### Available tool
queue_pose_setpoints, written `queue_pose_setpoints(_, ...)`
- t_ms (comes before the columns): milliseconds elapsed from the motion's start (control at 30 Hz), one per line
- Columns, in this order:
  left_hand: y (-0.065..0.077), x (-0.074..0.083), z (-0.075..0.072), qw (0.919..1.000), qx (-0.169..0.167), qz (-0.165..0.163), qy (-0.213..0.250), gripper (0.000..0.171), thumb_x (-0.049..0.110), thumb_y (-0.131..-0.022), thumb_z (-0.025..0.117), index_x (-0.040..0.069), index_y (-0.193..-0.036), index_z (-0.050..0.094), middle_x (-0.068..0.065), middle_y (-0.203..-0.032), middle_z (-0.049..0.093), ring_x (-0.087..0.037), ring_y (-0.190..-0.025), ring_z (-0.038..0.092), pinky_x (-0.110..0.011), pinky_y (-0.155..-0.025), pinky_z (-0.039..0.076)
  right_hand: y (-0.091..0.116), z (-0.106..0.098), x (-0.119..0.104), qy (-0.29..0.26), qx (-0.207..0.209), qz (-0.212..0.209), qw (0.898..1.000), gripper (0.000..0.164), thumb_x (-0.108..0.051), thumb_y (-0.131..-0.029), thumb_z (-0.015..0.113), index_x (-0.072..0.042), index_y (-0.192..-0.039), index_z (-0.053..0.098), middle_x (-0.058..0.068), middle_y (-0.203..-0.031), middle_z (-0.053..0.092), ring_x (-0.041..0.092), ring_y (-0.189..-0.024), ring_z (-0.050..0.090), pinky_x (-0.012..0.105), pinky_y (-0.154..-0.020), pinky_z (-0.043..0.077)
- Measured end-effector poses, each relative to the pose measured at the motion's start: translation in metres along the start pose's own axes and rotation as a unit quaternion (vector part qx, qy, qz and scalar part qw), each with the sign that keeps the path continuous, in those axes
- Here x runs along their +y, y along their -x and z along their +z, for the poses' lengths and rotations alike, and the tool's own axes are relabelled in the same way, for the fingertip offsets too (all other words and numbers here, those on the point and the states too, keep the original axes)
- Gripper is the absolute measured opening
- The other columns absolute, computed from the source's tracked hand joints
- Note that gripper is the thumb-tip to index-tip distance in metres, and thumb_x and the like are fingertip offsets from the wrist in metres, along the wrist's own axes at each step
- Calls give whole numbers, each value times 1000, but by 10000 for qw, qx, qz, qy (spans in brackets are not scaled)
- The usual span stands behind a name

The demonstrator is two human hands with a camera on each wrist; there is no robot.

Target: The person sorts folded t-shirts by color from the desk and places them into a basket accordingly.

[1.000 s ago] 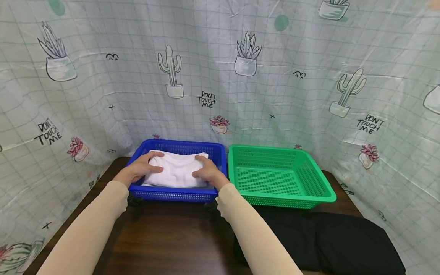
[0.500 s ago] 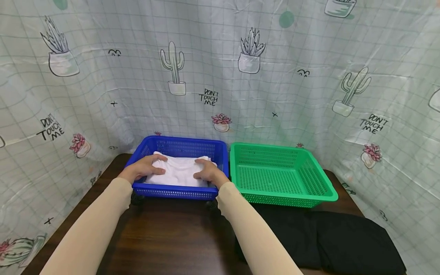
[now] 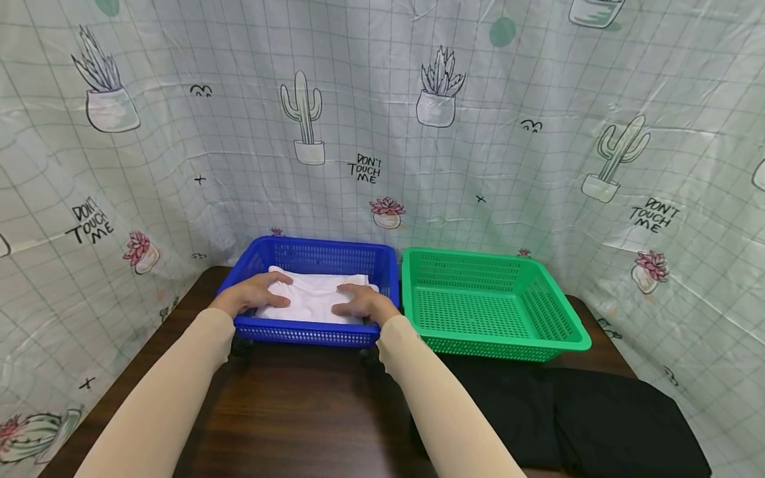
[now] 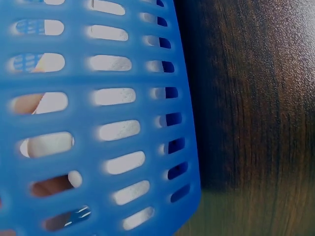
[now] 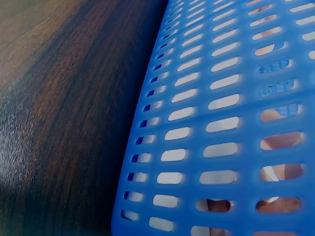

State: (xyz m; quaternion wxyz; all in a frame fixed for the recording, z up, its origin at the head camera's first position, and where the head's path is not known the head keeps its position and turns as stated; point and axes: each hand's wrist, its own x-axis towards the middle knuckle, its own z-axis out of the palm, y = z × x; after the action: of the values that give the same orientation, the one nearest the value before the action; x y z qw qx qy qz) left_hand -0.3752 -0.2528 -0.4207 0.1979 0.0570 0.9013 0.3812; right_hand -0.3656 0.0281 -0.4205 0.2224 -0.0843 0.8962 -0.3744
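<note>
A folded white cloth [image 3: 313,299] lies inside the blue plastic basket [image 3: 307,334]. My left hand [image 3: 257,292] reaches over the basket's near left side, its thumb and a finger spread apart on top of the cloth. From the other side, my right hand [image 3: 366,302] rests on the cloth's right part in much the same way. The remaining fingers are mostly hidden. In the left wrist view, the slotted wall of the basket [image 4: 103,78] fills much of the picture, with white showing behind it. Skin shows through slots of the basket [image 5: 197,108] in the right wrist view.
A green plastic basket [image 3: 496,345] stands close against the right side of the blue one, with nothing in it. Folded black fabric [image 3: 615,418] lies at the front right of the dark wooden table [image 3: 287,411]. A printed curtain [image 3: 382,119] hangs behind and at both sides.
The white cloth has sunk lower into the blue basket, with both hands following it down. The head view has shifted slightly. The green basket and black fabric have stayed put.
</note>
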Motion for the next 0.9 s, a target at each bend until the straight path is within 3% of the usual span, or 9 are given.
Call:
queue_pose_setpoints(267,-1,2,2,9999,-70,-138,2,70,28,-100,75,8,-159,43,-32,-171,17,-55,-154,18,-75,-122,14,-3,1,2,-30,10,174,9998,73,-33,-97,78,-24,-162,47,16,-173,29,40,-159,26,60,-127,24)
queue_pose_setpoints(567,2,3,3,9994,-104,-293,147,75,27,-98,78,10,-161,41,-31,-172,14,-55,-155,16,-76,-122,12,-2,2,2,-74,-35,271,9996,76,-32,-94,80,-24,-162,47,13,-173,32,39,-157,30,61,-125,28)
queue_pose_setpoints(900,4,4,3,9997,-117,-196,101,75,27,-99,77,10,-162,40,-32,-171,15,-56,-155,16,-76,-122,13,-1,1,1,-95,-25,110,9999,74,-29,-96,79,-23,-162,47,13,-172,33,38,-156,31,58,-126,28)
